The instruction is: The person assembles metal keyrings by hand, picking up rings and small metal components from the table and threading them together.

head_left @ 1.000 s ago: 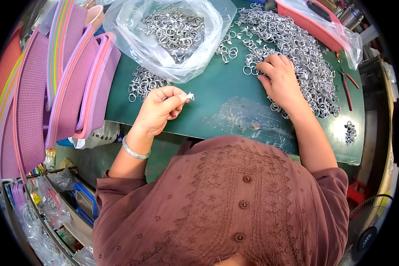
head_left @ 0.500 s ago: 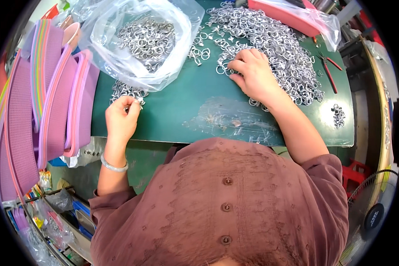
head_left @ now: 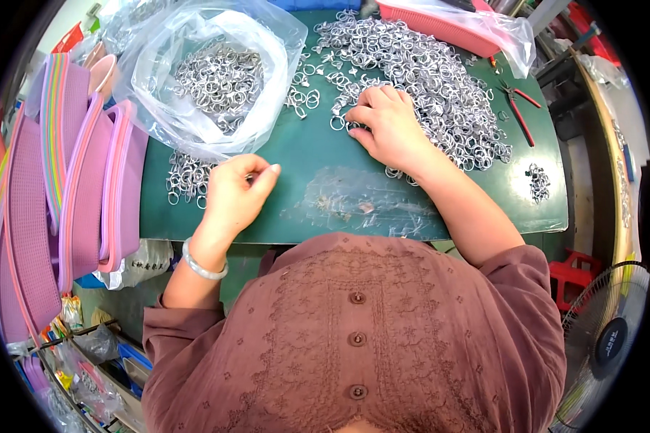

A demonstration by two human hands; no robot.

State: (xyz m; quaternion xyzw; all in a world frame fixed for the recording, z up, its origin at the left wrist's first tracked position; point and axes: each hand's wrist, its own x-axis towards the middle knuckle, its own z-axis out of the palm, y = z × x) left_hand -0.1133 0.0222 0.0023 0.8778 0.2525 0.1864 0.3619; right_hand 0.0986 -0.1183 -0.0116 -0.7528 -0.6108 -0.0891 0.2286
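My left hand [head_left: 237, 193] hovers over the table just right of a small heap of silver metal rings [head_left: 188, 177]. Its fingers are curled in with the thumb laid along them; whatever they may hold is hidden. At the left edge of a large pile of the same rings [head_left: 440, 79], my right hand [head_left: 391, 128] bends its fingers and thumb around rings there. Loose rings lie by its fingertips. A clear plastic bag [head_left: 148, 108], its mouth rolled wide, stands behind my left hand with many rings inside.
Red-handled pliers [head_left: 520, 112] lie right of the pile, above a small cluster of dark metal pieces [head_left: 537, 182]. A pink basket [head_left: 440, 29] stands at the back. Stacked purple baskets [head_left: 87, 173] line the left edge. A fan [head_left: 605, 339] stands at lower right.
My left hand has moved right, away from the small ring heap, uncovering more of it. My right hand stays at the pile's left edge. The whole view has shifted slightly.
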